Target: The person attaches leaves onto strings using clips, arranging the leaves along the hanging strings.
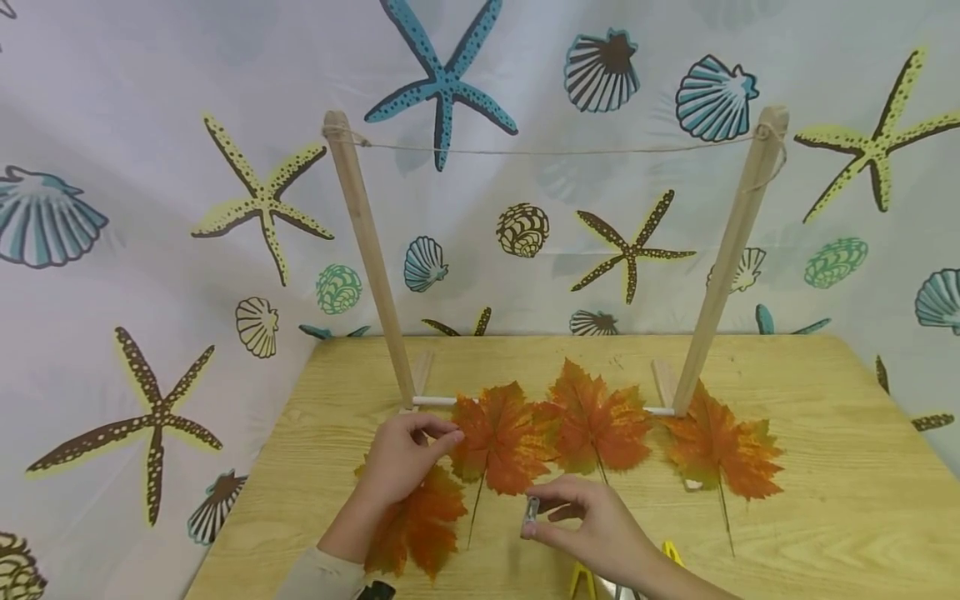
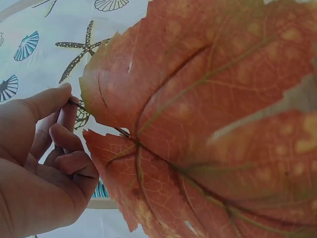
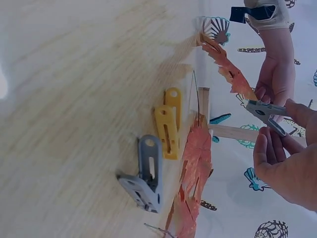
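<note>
My left hand (image 1: 405,458) pinches the thin stem of an orange-red artificial maple leaf (image 1: 420,525), which hangs below it with the blade spread wide. The left wrist view shows the stem between thumb and fingertips, and the leaf (image 2: 198,114) fills most of that picture. Between the thumb and fingers of my right hand (image 1: 592,521) is a grey clothespin (image 1: 531,512), held in front of the leaves. Seen from the right wrist, the clothespin (image 3: 265,111) is near the held leaf (image 3: 230,67); whether they touch I cannot tell.
Three more maple leaves (image 1: 502,437) (image 1: 600,421) (image 1: 720,450) lie along a white rod (image 1: 435,401) on the wooden table (image 1: 825,392). Behind the hands, twine (image 1: 525,152) stretches between two wooden posts (image 1: 367,242) (image 1: 727,258). A yellow clothespin (image 3: 168,129) and a grey clothespin (image 3: 148,173) sit nearby.
</note>
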Available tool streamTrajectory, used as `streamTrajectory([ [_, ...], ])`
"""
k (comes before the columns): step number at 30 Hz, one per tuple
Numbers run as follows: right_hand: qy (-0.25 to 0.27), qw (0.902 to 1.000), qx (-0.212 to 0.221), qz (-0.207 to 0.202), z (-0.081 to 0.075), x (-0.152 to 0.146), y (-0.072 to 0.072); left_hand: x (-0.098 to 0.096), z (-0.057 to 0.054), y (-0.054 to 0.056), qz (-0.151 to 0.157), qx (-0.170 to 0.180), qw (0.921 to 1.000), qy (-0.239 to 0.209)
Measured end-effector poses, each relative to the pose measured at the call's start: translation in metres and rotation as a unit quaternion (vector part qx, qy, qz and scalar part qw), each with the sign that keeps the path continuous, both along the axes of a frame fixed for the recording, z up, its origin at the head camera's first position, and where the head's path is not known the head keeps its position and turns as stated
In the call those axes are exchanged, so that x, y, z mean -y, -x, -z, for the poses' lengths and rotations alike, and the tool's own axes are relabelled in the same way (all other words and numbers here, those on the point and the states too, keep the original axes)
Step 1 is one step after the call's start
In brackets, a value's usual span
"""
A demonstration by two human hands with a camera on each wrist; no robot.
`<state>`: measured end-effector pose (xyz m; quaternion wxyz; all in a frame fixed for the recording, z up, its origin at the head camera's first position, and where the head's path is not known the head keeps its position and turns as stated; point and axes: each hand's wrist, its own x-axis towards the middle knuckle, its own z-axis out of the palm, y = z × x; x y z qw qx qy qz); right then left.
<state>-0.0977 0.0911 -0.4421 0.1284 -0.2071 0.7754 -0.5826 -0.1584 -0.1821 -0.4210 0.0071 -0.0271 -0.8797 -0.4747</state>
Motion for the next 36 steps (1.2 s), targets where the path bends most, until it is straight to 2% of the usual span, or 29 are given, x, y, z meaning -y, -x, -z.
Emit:
streamTrajectory([
  [5, -0.013, 0.9998, 0.015, -0.01, -0.008, 0.004, 0.004, 0.005, -0.001, 0.003, -0.029, 0.015, 0.9989, -0.034],
  [11, -0.007, 0.9998, -0.002, -0.019, -0.019, 0.011, 0.009, 0.01, -0.007, 0.003, -0.049, 0.02, 0.9966, -0.063],
  [20, 0.006, 0.9997, -0.009, -0.024, -0.029, 0.014, 0.019, 0.011, -0.02, 0.002, -0.053, 0.021, 0.9941, -0.092],
  [27, -0.012, 0.999, -0.036, -0.021, -0.038, 0.016, 0.026, 0.01, -0.028, 0.005, -0.055, 0.01, 0.9904, -0.127],
  [32, -0.023, 0.9986, -0.04, -0.024, -0.047, 0.016, 0.031, 0.009, -0.031, 0.005, -0.068, 0.015, 0.9884, -0.135],
  [36, -0.038, 0.9974, -0.06, -0.016, -0.056, 0.017, 0.036, 0.009, -0.033, 0.007, -0.083, 0.008, 0.9854, -0.149],
])
